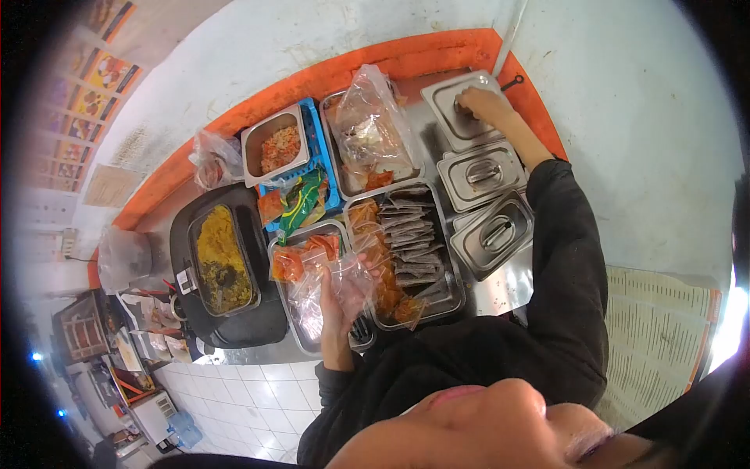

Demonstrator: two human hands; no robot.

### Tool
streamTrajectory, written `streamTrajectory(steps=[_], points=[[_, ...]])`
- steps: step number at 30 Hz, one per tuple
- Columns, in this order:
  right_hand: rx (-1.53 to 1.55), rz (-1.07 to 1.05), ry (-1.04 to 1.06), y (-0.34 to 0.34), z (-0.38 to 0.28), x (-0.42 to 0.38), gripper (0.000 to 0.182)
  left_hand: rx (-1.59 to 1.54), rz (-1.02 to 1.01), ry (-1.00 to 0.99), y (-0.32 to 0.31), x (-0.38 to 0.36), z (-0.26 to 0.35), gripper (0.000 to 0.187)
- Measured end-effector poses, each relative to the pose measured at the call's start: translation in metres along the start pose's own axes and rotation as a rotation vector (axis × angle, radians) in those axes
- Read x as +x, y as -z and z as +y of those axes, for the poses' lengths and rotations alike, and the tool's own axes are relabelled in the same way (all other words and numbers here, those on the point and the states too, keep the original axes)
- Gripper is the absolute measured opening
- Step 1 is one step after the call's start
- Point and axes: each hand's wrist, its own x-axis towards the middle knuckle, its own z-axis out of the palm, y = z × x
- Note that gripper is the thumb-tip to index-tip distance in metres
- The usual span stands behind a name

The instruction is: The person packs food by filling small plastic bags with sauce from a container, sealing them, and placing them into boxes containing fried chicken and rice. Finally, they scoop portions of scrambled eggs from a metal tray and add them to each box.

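My left hand [334, 316] is at the lower middle, its thumb and fingers closed on a clear plastic bag [351, 283] over a metal tray [306, 332]. Orange pieces in plastic lie at that tray's upper end. At the upper right, my right hand [486, 107] is closed round the handle of a steel lid [476, 139] on a rectangular container. Two more lidded steel containers [461, 181] [475, 254] stand below it. Between my hands, a tray [447, 301] holds a row of dark folded pieces [410, 234] and bagged orange-brown food [373, 250].
Further left are a yellow-food tray [223, 254] on a black base [187, 234], a steel pan [254, 148] of chopped food, a blue crate [316, 133], and a green packet [301, 205]. A large plastic bag [371, 125] lies on the back tray. An orange-edged wall [375, 51] runs behind.
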Motion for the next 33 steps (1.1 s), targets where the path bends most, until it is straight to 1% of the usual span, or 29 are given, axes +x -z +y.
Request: streamTrajectory(steps=[2, 3, 5, 7, 9, 10, 11, 12, 13, 14, 17, 18, 19, 20, 22, 23, 24, 25, 27, 28, 29, 30, 31, 33], points=[[0.021, 0.168, -0.033, 0.03, -0.006, -0.008, 0.035, 0.047, -0.018, 0.001, 0.003, 0.003, 0.003, 0.072], [0.024, 0.166, -0.039, 0.044, -0.013, -0.016, 0.035, 0.09, -0.04, -0.009, 0.005, 0.005, 0.005, 0.072], [0.191, 0.285, -0.068, 0.068, -0.033, -0.042, 0.033, 0.094, -0.027, -0.032, 0.011, 0.01, 0.01, 0.069], [0.212, 0.263, 0.038, 0.074, -0.06, -0.074, 0.036, 0.094, -0.024, -0.055, 0.011, 0.017, 0.016, 0.067], [0.223, 0.009, -0.064, 0.062, -0.087, -0.105, 0.035, 0.057, -0.119, -0.16, 0.005, 0.027, 0.026, 0.062], [0.2, -0.07, -0.056, 0.056, -0.096, -0.113, 0.028, 0.576, -0.065, -0.27, 0.01, 0.039, 0.029, 0.057], [0.178, -0.15, -0.047, 0.05, -0.103, -0.119, 0.021, 0.574, -0.069, -0.269, 0.011, 0.04, 0.027, 0.057], [0.175, -0.152, -0.049, 0.042, -0.107, -0.125, 0.021, 0.38, -0.08, -0.157, -0.015, 0.035, 0.032, 0.059], [0.199, -0.09, -0.017, 0.036, -0.11, -0.13, 0.019, 0.188, -0.089, -0.045, -0.031, 0.034, 0.035, 0.062], [0.225, -0.026, 0.015, 0.032, -0.112, -0.133, 0.016, 0.187, -0.088, -0.045, -0.035, 0.037, 0.035, 0.062], [0.251, -0.016, -0.014, 0.041, -0.111, -0.131, 0.013, 0.398, -0.213, -0.079, -0.042, 0.047, 0.039, 0.076], [0.248, -0.012, -0.009, 0.049, -0.105, -0.127, 0.013, 0.468, -0.255, -0.094, -0.045, 0.052, 0.04, 0.081], [0.279, -0.096, -0.069, 0.058, -0.096, -0.12, 0.012, 0.538, -0.297, -0.107, -0.047, 0.058, 0.041, 0.087], [0.309, -0.181, -0.128, 0.063, -0.085, -0.112, 0.01, 0.537, -0.297, -0.112, -0.05, 0.063, 0.041, 0.087], [0.309, 0.083, -0.255, 0.065, -0.052, -0.084, 0.01, 0.545, -0.283, -0.134, -0.056, 0.074, 0.041, 0.093], [0.246, 0.216, -0.238, 0.055, -0.025, -0.065, 0.013, 0.544, -0.283, -0.137, -0.063, 0.079, 0.043, 0.093], [0.182, 0.351, -0.219, 0.041, 0.003, -0.048, 0.015, 0.594, -0.358, -0.138, -0.074, 0.084, 0.047, 0.091], [0.18, 0.36, -0.216, 0.031, 0.026, -0.035, 0.015, 0.647, -0.434, -0.141, -0.08, 0.089, 0.05, 0.09], [-0.344, 0.378, -0.237, 0.016, 0.06, -0.02, 0.023, 0.675, -0.461, -0.136, -0.075, 0.099, 0.045, 0.088], [-0.345, 0.388, -0.237, 0.013, 0.066, -0.018, 0.023, 0.704, -0.451, -0.131, -0.077, 0.098, 0.046, 0.087], [-0.382, 0.311, -0.269, 0.008, 0.072, -0.018, 0.026, 0.728, -0.439, -0.121, -0.08, 0.096, 0.045, 0.086], [-0.418, 0.227, -0.3, 0.01, 0.071, -0.019, 0.03, 0.691, -0.403, -0.181, -0.091, 0.091, 0.044, 0.081], [-0.418, 0.218, -0.299, 0.01, 0.069, -0.022, 0.03, 0.685, -0.401, -0.175, -0.087, 0.094, 0.044, 0.081], [-0.255, 0.078, -0.305, 0.017, 0.059, -0.036, 0.025, 0.653, -0.421, -0.136, -0.07, 0.103, 0.042, 0.076]])
